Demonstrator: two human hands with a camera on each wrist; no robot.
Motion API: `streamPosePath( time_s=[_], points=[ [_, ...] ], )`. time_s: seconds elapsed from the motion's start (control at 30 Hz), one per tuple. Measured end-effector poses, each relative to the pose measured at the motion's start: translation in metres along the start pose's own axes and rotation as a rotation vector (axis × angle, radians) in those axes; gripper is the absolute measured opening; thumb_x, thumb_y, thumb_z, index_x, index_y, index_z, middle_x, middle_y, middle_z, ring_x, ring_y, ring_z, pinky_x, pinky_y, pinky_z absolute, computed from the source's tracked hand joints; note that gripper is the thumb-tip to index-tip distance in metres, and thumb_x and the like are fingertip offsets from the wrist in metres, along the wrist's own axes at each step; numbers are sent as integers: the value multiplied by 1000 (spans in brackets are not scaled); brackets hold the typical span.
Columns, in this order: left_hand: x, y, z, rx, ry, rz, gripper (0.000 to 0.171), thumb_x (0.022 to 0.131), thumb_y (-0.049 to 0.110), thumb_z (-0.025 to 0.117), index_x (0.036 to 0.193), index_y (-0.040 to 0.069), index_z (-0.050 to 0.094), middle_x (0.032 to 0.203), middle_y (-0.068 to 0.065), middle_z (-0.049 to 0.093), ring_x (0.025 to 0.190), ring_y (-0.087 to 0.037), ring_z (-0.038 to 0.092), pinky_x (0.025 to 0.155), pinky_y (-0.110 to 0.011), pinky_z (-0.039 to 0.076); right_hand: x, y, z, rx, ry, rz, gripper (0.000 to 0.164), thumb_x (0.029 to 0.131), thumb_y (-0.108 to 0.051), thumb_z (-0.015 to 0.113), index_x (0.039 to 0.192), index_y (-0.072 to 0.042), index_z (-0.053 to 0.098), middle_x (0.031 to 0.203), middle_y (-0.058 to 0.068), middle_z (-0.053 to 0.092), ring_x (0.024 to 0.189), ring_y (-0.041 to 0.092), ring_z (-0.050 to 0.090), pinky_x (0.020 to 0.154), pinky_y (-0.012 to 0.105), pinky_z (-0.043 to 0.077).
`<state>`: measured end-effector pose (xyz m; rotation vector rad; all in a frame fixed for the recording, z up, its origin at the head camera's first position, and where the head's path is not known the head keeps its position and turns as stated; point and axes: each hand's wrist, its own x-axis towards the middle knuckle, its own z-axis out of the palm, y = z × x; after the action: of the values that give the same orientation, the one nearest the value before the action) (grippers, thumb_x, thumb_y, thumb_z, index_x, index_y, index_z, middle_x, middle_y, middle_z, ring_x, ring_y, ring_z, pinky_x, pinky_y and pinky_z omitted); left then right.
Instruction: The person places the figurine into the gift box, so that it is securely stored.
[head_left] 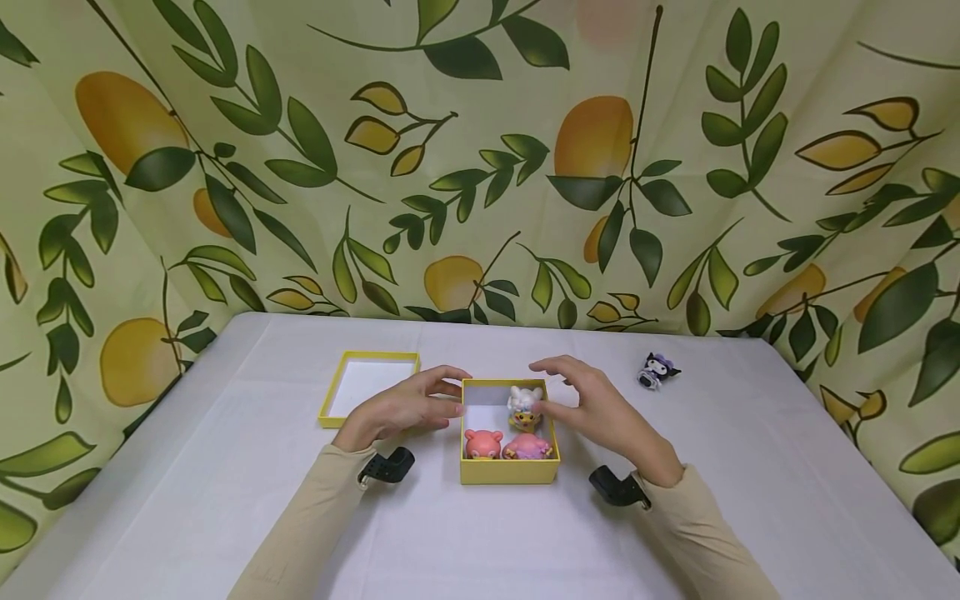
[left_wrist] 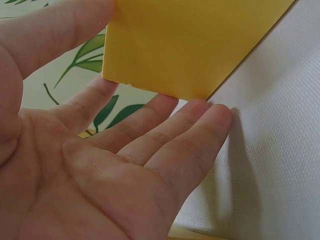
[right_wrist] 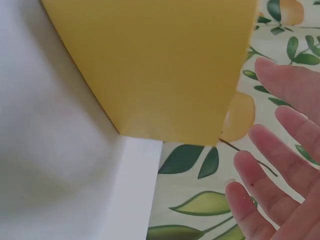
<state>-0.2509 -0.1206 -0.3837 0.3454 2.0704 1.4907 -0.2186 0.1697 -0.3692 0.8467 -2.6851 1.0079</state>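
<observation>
A yellow open-topped box stands in the middle of the table. Inside, along its right side, is a figurine with a white eared hat and yellow face. Two more figurines lie at its near side, a pink round-eared one and a pink-and-lilac one. My left hand has its fingers loosely extended, fingertips right at the box's left wall. My right hand is spread at the right side, its thumb overlapping the rim in the head view. In the right wrist view, the fingers are apart from the box wall.
Behind my left hand lies a shallow yellow lid, white inside facing up. A small black, white and purple figurine is at the back right of the white-clothed table. A leaf-and-fruit patterned curtain hangs beyond the back edge.
</observation>
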Motion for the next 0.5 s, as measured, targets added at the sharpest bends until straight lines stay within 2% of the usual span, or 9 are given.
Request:
streamPosePath(
  time_s=[0.23,0.5],
  points=[
    [1,0,0,13,8,-6,47,94,11,64,138,14,50,137,-16,53,108,-20,61,96,-37,54,-1,5,-7,-15,36,-3,49,84,-14,79,130,-5,60,129,10,64,117,27,60,93,52,52],
    [1,0,0,14,6,-6,47,94,11,64,139,13,49,136,-16,54,106,-20,62,95,-36,55,-3,10,-16,-23,67,6,47,86,-14,77,129,-5,61,128,12,65,117,30,61,93,52,52]
  ],
)
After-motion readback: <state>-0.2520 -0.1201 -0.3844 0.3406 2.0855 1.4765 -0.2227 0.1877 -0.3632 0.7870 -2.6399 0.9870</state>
